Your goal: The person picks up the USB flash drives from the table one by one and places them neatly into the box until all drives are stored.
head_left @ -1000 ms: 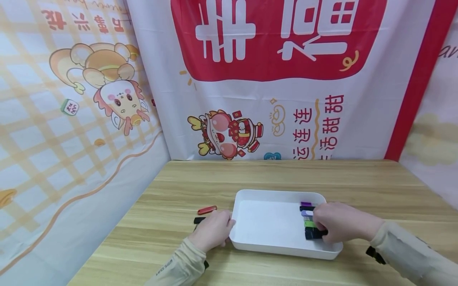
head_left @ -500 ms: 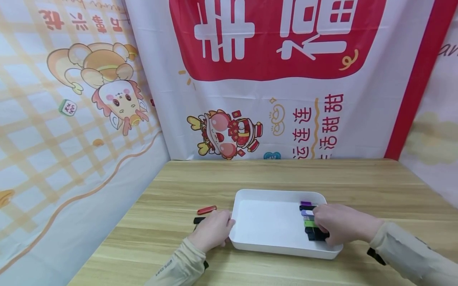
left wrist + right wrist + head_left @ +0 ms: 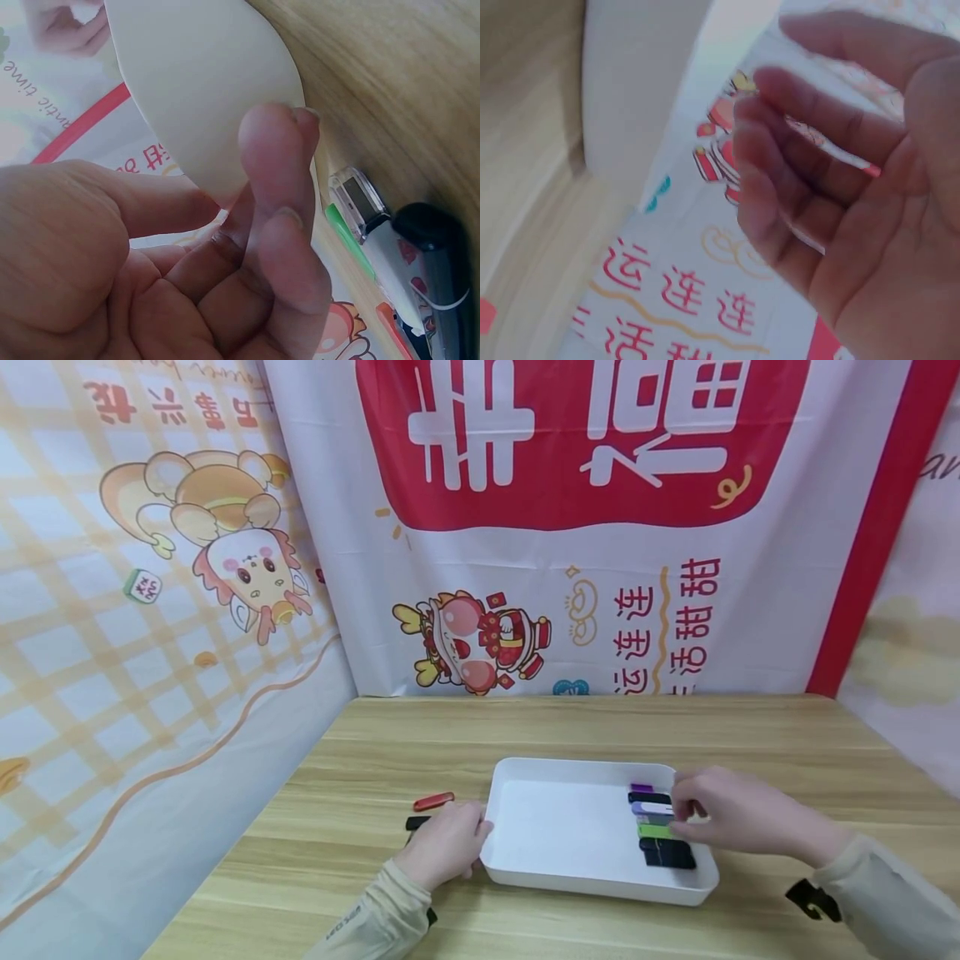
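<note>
My left hand holds the left wall of a white tray; the left wrist view shows the thumb on one side of the wall and the fingers on the other. Over the tray's right end, my right hand is raised with nothing in its loosely bent fingers. Beneath it lies a row of USB flash drives, side by side along the right wall: a purple one at the back, a green one further forward and a black one in front. The right hand covers some of their right ends.
Left of the tray, a red flash drive and a black one lie on the wooden table. Several more, including one with a clear cap, lie beside the left hand. Printed cloth hangs behind the table.
My right hand has let go of the black flash drive and moved up, back and slightly right. That drive now lies at the front of the row. The left hand has stayed put.
</note>
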Demonstrator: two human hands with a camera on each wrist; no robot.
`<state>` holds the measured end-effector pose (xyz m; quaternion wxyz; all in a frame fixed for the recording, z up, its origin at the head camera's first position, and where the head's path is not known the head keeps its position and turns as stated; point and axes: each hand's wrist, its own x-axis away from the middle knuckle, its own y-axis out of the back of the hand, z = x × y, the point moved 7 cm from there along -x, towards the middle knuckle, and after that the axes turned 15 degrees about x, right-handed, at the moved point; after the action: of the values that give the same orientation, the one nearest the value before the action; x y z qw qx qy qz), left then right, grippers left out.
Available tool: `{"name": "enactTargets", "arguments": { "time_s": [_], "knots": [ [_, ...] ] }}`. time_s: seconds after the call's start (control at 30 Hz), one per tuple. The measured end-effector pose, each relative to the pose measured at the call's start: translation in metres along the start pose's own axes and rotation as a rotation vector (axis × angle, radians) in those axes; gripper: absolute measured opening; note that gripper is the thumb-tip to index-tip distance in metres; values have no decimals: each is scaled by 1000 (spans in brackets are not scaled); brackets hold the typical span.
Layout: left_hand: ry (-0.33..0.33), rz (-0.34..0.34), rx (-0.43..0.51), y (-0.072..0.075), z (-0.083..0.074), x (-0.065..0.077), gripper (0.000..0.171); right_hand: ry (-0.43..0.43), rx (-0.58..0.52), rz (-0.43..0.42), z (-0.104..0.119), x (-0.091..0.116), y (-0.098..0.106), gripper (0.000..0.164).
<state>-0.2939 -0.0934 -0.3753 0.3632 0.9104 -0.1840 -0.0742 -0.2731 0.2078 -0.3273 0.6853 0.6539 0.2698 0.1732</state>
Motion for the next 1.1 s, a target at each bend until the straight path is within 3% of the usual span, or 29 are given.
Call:
{"name": "enactTargets", "arguments": {
  "time_s": [0.23, 0.43, 0.83, 1.1],
  "knots": [
    [9, -1, 1, -1, 0, 0, 13, -228, 57, -65, -31, 20, 18, 21],
    [6, -2, -2, -1, 0, 1, 13, -329, 83, -79, -54, 33, 18, 20],
    [2, 1, 7, 0, -1, 0, 14, -529, 35, 30, -87, 55, -6, 29],
    [6, 5, 11, 0, -1, 1, 14, -600, -27, 203, -102, 64, -22, 35]
  ]
}}
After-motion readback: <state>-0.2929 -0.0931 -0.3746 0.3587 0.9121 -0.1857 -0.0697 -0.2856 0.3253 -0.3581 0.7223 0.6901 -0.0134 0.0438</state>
